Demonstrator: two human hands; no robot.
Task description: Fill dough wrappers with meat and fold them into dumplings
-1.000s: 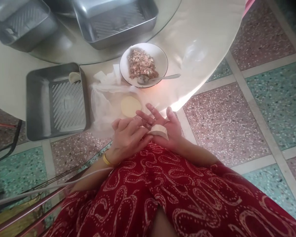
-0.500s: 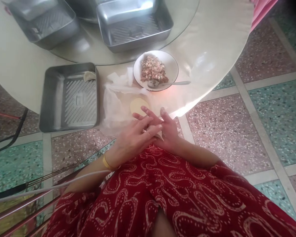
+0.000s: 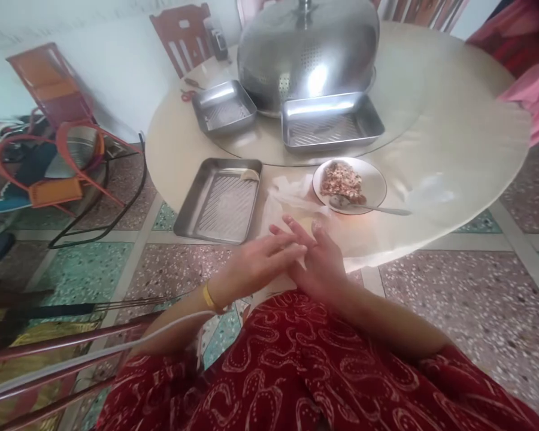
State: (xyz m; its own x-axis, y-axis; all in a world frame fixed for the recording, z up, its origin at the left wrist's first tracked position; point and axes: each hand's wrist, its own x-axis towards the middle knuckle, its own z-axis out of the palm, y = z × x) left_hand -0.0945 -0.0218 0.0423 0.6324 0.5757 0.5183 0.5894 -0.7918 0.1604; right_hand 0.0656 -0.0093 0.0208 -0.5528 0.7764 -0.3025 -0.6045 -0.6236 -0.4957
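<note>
My left hand [image 3: 254, 266] lies flat across the palm of my right hand [image 3: 323, 266], just off the near edge of the round table [image 3: 453, 149] and above my red patterned lap. The folded dumpling is pressed between the two palms and is hidden. Just beyond my fingertips are a crumpled plastic sheet [image 3: 290, 190] and a white bowl [image 3: 375, 179] of minced filling with a metal spoon [image 3: 372, 208] in it. To the left, a metal tray [image 3: 220, 203] holds one finished dumpling [image 3: 248, 174] at its far corner.
Two more metal trays [image 3: 224, 108] [image 3: 330, 123] and a domed metal cover [image 3: 308, 51] sit on the glass turntable. Red and orange chairs [image 3: 54, 137] stand on the tiled floor at left; a wooden chair [image 3: 184, 33] stands behind the table. Pink cloth [image 3: 536, 90] hangs at right.
My left hand has slid fully over the right palm and covered the dumpling. The view has tilted up, bringing the far table, domed cover and chairs into sight.
</note>
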